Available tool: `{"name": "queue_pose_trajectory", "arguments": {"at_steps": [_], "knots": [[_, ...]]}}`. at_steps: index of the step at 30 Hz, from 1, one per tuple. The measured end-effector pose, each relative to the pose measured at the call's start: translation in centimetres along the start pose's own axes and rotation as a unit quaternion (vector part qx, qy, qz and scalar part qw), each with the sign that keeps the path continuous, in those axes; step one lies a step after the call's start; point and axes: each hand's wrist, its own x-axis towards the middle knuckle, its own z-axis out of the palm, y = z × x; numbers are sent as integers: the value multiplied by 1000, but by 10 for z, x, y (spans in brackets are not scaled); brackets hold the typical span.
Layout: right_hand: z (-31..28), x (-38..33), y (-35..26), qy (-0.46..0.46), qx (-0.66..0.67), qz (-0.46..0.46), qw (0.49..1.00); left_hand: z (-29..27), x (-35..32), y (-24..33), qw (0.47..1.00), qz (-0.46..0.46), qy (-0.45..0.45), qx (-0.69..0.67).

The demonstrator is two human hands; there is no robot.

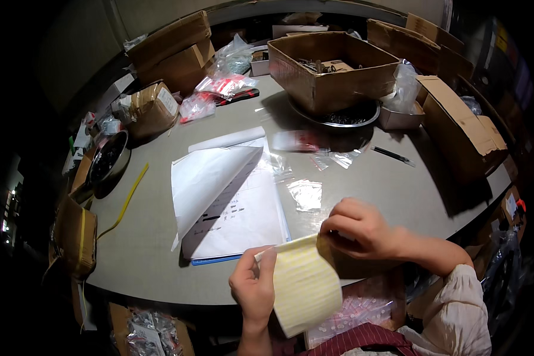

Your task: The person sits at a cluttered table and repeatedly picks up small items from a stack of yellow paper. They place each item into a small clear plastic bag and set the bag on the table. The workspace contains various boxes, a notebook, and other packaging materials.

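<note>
A pale yellow sheet with rows of small label-like marks (305,288) hangs over the near edge of the table, its right side curling. My left hand (254,288) pinches its upper left corner between thumb and fingers. At the upper right corner, the bent fingers of my right hand (359,228) are closed together against the sheet; my fingertips partly hide that corner. Just beyond my left hand lies a stack of written papers (237,202) on a blue board, the top sheets folded back. A small clear zip bag (307,194) lies beyond the sheet, near my right hand.
A large cardboard box (332,83) rests over a metal bowl (338,121) of dark small parts. A black pen (393,155) lies on the right. To the left are a yellow strap (124,199) and another bowl (110,157). More boxes (463,121) line the table's edge.
</note>
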Motion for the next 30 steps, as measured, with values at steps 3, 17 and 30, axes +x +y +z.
{"name": "queue_pose_trajectory", "arguments": {"at_steps": [3, 17, 30], "knots": [[0, 15, 7, 22, -50, -56, 997, 2, 2, 0, 1000, 0, 3, -7], [9, 47, 63, -64, 126, 226, 964, 0, 4, -4, 999, 20, -37, -19], [-23, 45, 83, -223, -31, 311, 923, -2, -4, 10, 991, 47, -16, -123]]}}
